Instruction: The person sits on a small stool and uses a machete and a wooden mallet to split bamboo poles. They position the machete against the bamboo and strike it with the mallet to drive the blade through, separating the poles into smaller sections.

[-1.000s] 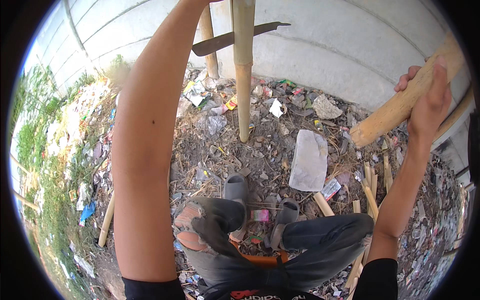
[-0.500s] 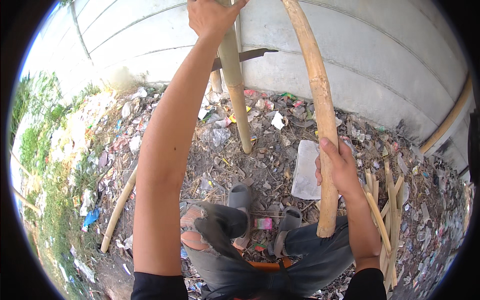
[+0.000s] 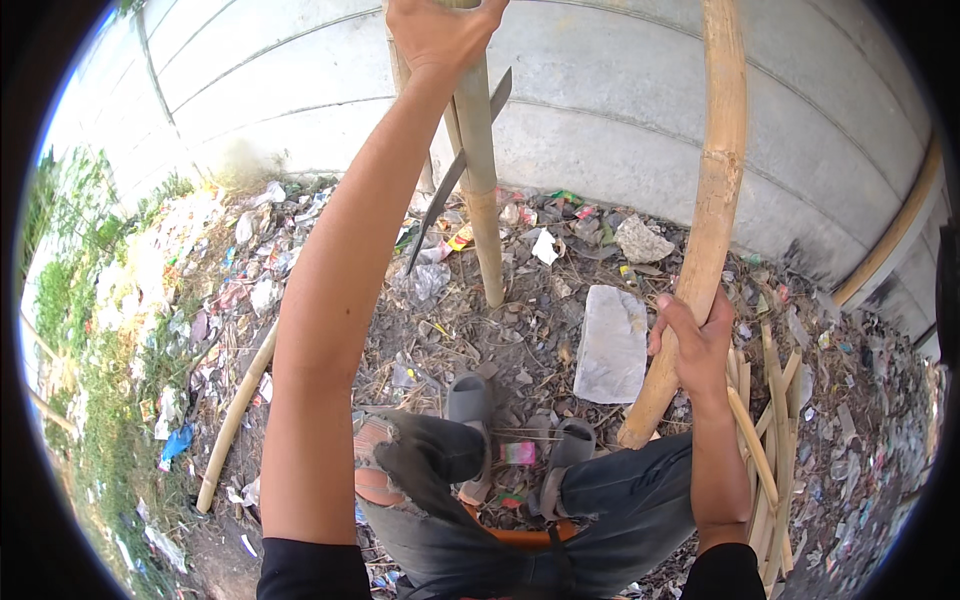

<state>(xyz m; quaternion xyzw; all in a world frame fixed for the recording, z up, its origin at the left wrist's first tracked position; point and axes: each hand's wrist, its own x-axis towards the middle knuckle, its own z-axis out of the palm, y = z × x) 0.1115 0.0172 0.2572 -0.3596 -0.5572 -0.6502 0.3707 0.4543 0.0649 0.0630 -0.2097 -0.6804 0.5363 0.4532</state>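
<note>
At the top edge of the view, my left hand [image 3: 440, 35] is wrapped round an upright bamboo pole [image 3: 482, 215] whose foot rests on the littered ground. A dark machete-like blade [image 3: 437, 205] passes crosswise through the pole, steeply slanted, one end showing on each side. A lengthwise split line shows in the pole near the blade. The blade's handle, if it has one, cannot be made out. My right hand [image 3: 700, 345] grips a thick, yellowish bamboo stick [image 3: 718, 190] near its lower end. That stick leans up and to the right, apart from the pole, its top out of view.
A pale stone slab [image 3: 612, 345] lies by the right hand, with a rough rock [image 3: 642, 240] beyond. Split bamboo strips [image 3: 782, 430] are piled at right. Another bamboo piece [image 3: 238, 420] lies at left. A concrete wall [image 3: 600, 110] stands ahead; sandalled feet [image 3: 470, 400] are below.
The blade has turned from nearly level to steeply slanted within the pole. The stick in my right hand has swung, its upper part to the right and its lower end slightly left.
</note>
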